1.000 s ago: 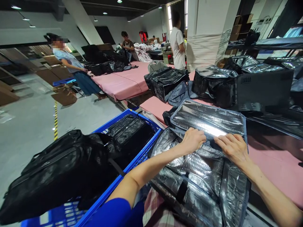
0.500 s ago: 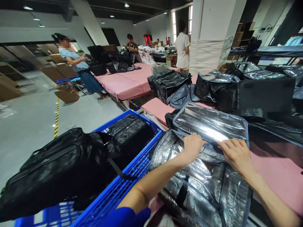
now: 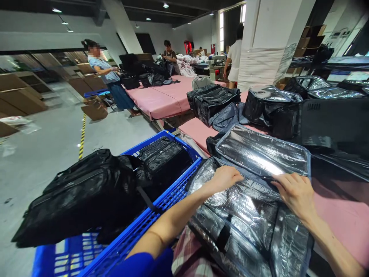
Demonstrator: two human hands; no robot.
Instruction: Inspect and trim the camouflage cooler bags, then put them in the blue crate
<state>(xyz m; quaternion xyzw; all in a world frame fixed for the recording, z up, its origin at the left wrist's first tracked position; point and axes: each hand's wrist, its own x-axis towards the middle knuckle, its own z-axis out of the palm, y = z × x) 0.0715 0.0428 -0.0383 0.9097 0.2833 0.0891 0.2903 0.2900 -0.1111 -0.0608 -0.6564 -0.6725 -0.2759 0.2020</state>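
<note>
The silver-lined bag is set right in front of the person, beside the blue crate, with its lid folded back on the far side. The opening is done, so far as can be judged; the lid has not been closed. The seam by the lid is pinched between thumb and fingers of the right hand. The fingers of the left hand are curled at the same edge, but whether anything is gripped cannot be told. Two black bags are already held in the crate; whether they are finished is not shown.
</note>
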